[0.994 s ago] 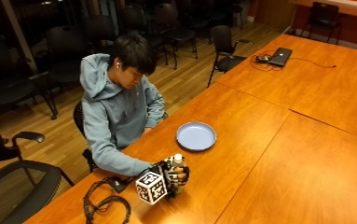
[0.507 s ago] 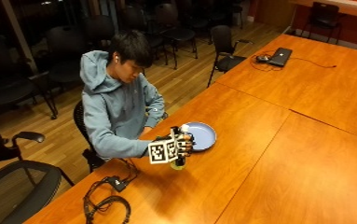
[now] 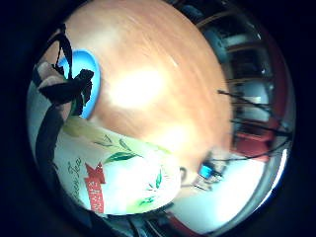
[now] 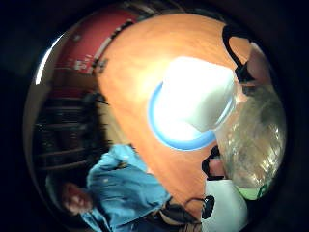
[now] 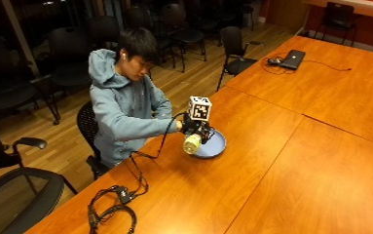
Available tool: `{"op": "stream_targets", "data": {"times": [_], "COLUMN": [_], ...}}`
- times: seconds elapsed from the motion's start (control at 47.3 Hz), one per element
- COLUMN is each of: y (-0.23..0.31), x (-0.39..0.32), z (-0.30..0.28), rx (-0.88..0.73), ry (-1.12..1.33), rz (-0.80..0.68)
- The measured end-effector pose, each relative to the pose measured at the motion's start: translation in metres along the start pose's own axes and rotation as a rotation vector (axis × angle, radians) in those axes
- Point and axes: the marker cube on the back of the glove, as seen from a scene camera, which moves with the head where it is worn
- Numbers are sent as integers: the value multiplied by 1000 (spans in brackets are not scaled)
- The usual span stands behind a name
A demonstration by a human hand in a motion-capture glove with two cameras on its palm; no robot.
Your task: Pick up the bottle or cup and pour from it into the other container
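A coil of black cable (image 5: 111,214) is lying nearest the outside camera, at about 7 o'clock from the middle of the wooden table (image 5: 303,170), with its lead running up toward the gloved right hand (image 5: 195,130). The green tea bottle (image 5: 192,143) is being held in that hand, lifted off the table and tipped over, right at the 9 o'clock edge of the blue bowl (image 5: 213,146). From this view it can't really be told which end is pointing down.

The grip is being shown better by the palm views. In the little finger side one, the bottle's label (image 3: 118,182) with its leaf print and red patch is filling a big part of the picture, so it's sitting close against the palm, and a fingertip with a black strap (image 3: 54,84) is curled over the bottle just beside the bowl (image 3: 91,81). In the thumb side view, the clear, crinkly part of the bottle (image 4: 253,140) is being wrapped by fingers on either side, and its white cap end (image 4: 198,94) is hanging right over the bowl (image 4: 159,128). No liquid can be made out.

The person's grey-blue sleeve (image 5: 144,127) is stretched out toward the bowl from 10 o'clock. Farther off, at about 1 o'clock, a laptop (image 5: 293,58) is sitting on the far end of the table, well apart from everything else.
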Motion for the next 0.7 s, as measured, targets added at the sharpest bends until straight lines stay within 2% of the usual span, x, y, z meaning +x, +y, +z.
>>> {"op": "stream_targets", "data": {"times": [0.085,0.106,0.19,0.233,0.444,0.698], "y": [-30,-35,-37,-41,-66,-66], "x": [-36,-46,-71,-84,-140,-134], "z": [3,4,8,12,30,28], "rx": [-24,-37,-154,-189,-258,-226], "ry": [271,320,565,632,726,709], "rz": [323,329,-4,-73,-141,-93]}}
